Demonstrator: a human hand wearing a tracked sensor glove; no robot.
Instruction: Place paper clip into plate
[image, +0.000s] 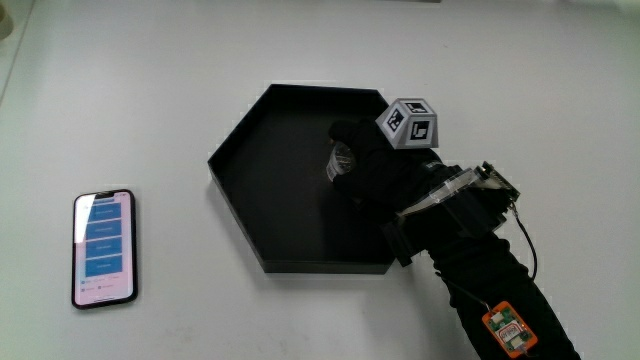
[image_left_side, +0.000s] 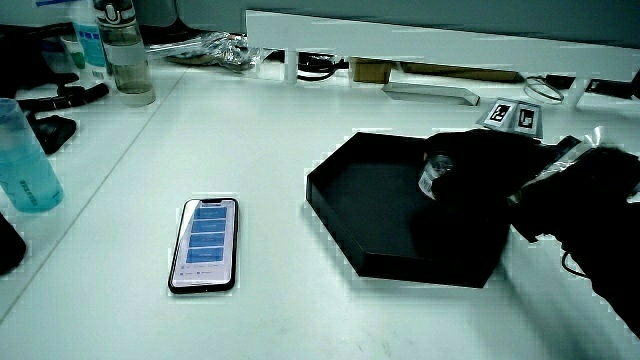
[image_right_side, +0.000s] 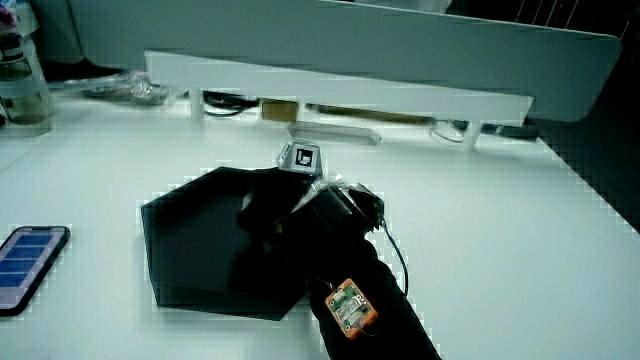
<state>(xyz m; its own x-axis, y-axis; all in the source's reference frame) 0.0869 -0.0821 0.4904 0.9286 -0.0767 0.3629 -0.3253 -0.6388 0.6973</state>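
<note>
A black hexagonal plate with a raised rim lies in the middle of the white table and shows in both side views. The gloved hand reaches in over the plate's edge, with the patterned cube on its back. Its fingers are curled around a small silvery paper clip, held just above the plate's floor. A side view shows the clip as a pale glint against the glove. In a side view the hand hides the clip.
A phone with a lit screen lies flat on the table beside the plate. A clear bottle and a blue bottle stand near the table's edge. A low white partition has cables at its foot.
</note>
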